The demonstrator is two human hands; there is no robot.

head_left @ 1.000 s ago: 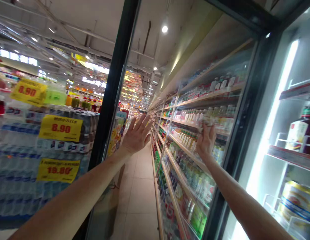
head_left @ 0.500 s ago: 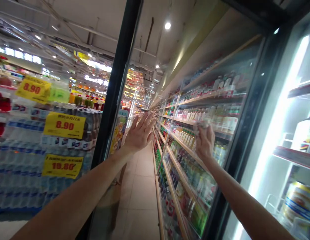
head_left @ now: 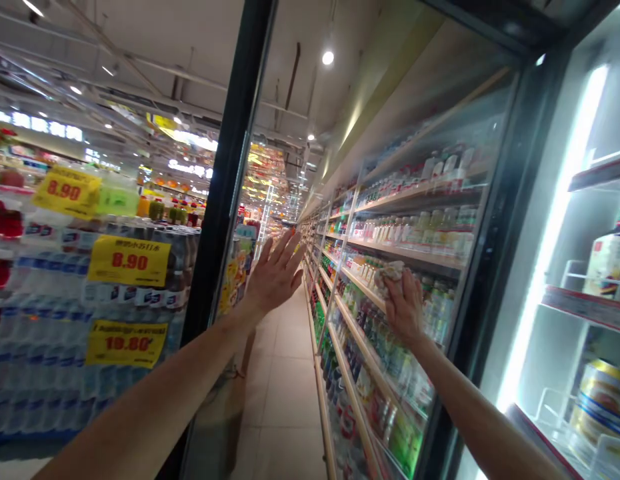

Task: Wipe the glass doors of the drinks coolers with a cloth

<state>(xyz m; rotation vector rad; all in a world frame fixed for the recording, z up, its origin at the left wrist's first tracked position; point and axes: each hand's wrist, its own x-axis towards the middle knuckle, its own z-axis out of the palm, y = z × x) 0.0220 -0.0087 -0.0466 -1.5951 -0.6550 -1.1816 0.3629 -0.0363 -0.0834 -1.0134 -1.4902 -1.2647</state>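
An open glass cooler door [head_left: 370, 167] with a black frame swings out in front of me. My left hand [head_left: 276, 273] lies flat against the glass with its fingers spread. My right hand [head_left: 404, 305] presses a crumpled whitish cloth [head_left: 390, 273] onto the inner side of the glass, fingers closed over it. Through the pane I see the aisle and long shelves of bottled drinks.
The lit cooler interior [head_left: 590, 307] stands at the right with wire racks, a carton and tins. Stacked water bottles with yellow price signs [head_left: 129, 261] fill the left. A tiled aisle floor [head_left: 285, 393] runs ahead between them.
My right hand with the cloth has slid down and slightly left on the glass. The left hand has stayed flat in much the same place.
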